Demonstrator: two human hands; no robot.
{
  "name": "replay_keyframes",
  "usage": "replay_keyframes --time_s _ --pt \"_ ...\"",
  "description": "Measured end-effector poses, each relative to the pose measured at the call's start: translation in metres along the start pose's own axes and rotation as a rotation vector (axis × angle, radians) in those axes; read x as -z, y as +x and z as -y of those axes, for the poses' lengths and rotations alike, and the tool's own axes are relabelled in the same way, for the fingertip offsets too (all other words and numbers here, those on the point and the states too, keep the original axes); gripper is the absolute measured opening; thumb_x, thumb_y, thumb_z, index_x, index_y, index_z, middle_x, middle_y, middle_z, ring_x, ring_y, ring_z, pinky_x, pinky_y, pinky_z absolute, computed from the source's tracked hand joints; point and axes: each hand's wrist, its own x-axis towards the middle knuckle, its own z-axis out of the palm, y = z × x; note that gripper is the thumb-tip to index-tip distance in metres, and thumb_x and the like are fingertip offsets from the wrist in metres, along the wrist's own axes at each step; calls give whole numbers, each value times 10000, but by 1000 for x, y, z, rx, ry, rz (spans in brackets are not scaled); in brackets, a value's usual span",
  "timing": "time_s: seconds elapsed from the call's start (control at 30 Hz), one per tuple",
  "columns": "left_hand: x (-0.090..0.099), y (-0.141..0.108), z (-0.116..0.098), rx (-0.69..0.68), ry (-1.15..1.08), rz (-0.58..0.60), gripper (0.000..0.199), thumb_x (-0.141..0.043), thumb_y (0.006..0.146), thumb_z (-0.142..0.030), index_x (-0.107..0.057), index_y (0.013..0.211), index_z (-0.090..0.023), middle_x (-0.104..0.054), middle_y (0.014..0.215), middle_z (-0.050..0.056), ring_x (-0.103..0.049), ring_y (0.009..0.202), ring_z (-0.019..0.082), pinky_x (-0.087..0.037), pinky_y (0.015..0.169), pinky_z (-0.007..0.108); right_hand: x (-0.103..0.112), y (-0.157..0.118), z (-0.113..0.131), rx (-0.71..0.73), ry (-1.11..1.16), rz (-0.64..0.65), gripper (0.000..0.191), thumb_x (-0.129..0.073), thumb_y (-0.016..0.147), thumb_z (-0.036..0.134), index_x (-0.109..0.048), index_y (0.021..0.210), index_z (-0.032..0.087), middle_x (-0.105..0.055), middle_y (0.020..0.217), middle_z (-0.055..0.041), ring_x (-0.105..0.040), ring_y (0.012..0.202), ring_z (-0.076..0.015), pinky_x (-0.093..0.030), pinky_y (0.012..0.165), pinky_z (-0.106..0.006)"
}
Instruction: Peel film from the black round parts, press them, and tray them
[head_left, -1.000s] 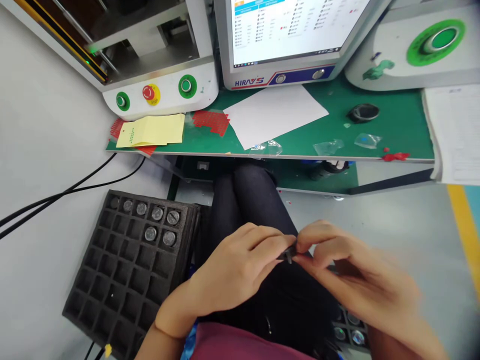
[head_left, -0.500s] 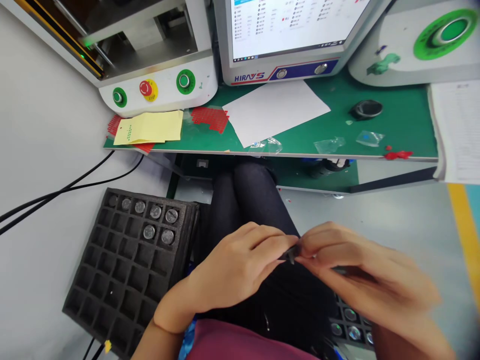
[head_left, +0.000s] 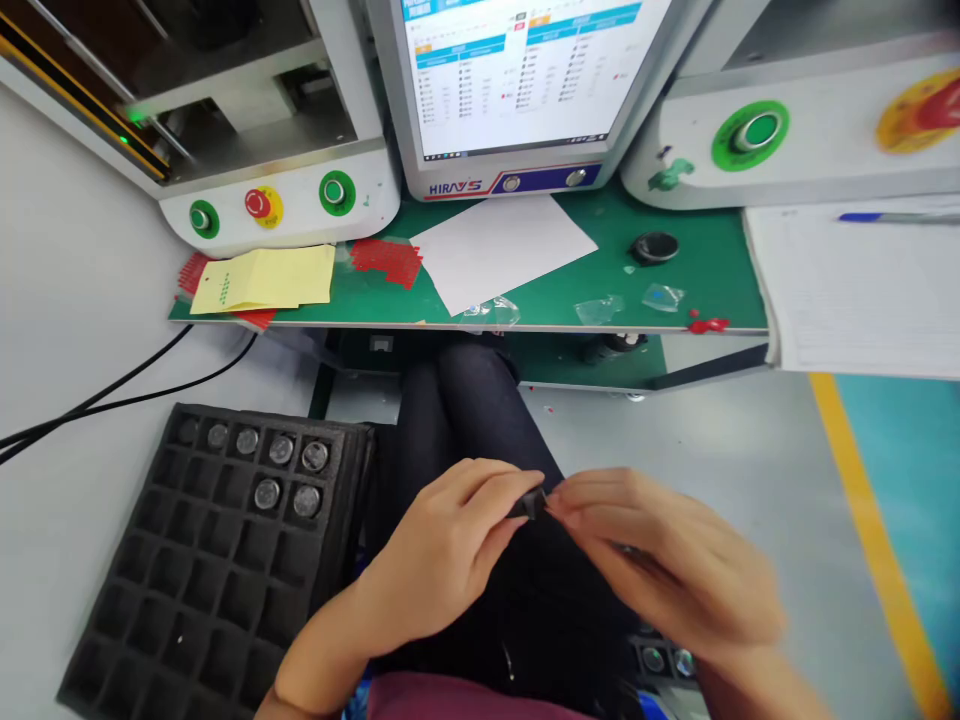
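Note:
Between the fingertips of my left hand (head_left: 457, 540) is a small black part (head_left: 532, 503), held above my lap; its exact kind cannot be made out. My right hand (head_left: 667, 555) is closed in a pinch right beside it, its fingertips at the part's right edge. Whether those fingers grip the part or some tiny thing on it is hidden. Left of my legs lies a black foam tray (head_left: 202, 580) with square pockets, several of which, along its far side, hold round dark pieces (head_left: 306, 501). A second tray with round shiny pieces (head_left: 654, 659) is partly covered by my right arm.
A green bench (head_left: 540, 285) runs ahead of me, bearing white paper (head_left: 502, 250), a yellow slip (head_left: 262, 278), red stickers (head_left: 386, 262), a black round cap (head_left: 655, 248) and plastic scraps (head_left: 598, 310). Behind stand a monitor (head_left: 517, 90) and machines with buttons (head_left: 259, 205). Cables (head_left: 127, 395) hang at left.
The camera view has swung right, so the bench and trays appear further left. My hands stay together at the black part, with the right fingertips now slightly more apart from the left ones.

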Motion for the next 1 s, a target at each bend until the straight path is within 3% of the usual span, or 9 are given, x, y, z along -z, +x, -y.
replay_keyframes --time_s 0.3,0.43,0.5,0.53,0.63,0.7,0.8,0.9,1.0 --pt "-19 6 2 125 -147 -156 265 -460 963 -156 -596 1186 -205 -692 1095 56 -663 1005 152 -549 898 291 -8 -6 1 13 -223 -18 224 -497 864 -10 -536 888 210 -667 829 -58 -658 755 -145 -569 630 -253" --pt "-18 10 18 330 -101 -501 221 -462 971 -252 -610 1127 -198 -712 1008 52 -690 878 152 -560 827 293 3 -21 -4 -50 -114 46 194 -479 891 21 -540 915 203 -679 824 -39 -675 716 -123 -566 627 -210" --pt "-15 13 25 419 -209 -596 229 -478 966 -318 -610 1108 -195 -720 996 53 -693 835 148 -563 787 284 16 -23 -20 -165 -232 -56 102 -530 914 125 -575 922 216 -696 813 -28 -694 714 -135 -564 623 -212" --pt "-15 15 27 441 -308 -583 243 -489 958 -353 -611 1088 -187 -724 996 60 -693 817 150 -563 766 280 23 -20 -33 -265 -294 -154 38 -574 908 196 -584 929 225 -701 819 -31 -700 731 -151 -567 633 -230" --pt "-18 18 27 488 -666 -403 288 -521 926 -419 -610 986 -153 -741 983 99 -687 778 166 -550 713 283 36 3 -83 -595 -330 -404 259 -700 799 350 -545 967 230 -701 895 -74 -701 824 -219 -578 729 -334" --pt "-22 18 25 515 -798 -319 282 -534 913 -419 -604 933 -146 -752 962 114 -669 777 164 -515 687 263 37 25 -116 -685 -348 -435 334 -718 745 342 -511 976 217 -689 900 -84 -691 800 -240 -568 742 -393" --pt "-26 14 23 538 -815 -313 278 -533 917 -403 -618 964 -143 -758 983 114 -571 674 112 -426 607 223 29 51 -151 -771 -419 -451 353 -722 690 260 -515 969 195 -664 906 -77 -653 703 -237 -529 766 -479" --pt "-25 9 22 558 -880 -340 306 -549 907 -401 -623 1030 -130 -750 1009 121 -461 569 76 -371 548 218 20 67 -161 -828 -415 -460 324 -694 630 150 -535 911 184 -645 886 -64 -599 625 -188 -488 819 -498" --pt "-22 6 20 569 -1032 -378 268 -643 848 -382 -585 931 -133 -747 997 128 -543 613 82 -423 594 216 18 73 -142 -834 -316 -484 297 -665 615 137 -542 882 181 -633 855 -50 -561 572 -137 -493 777 -429"
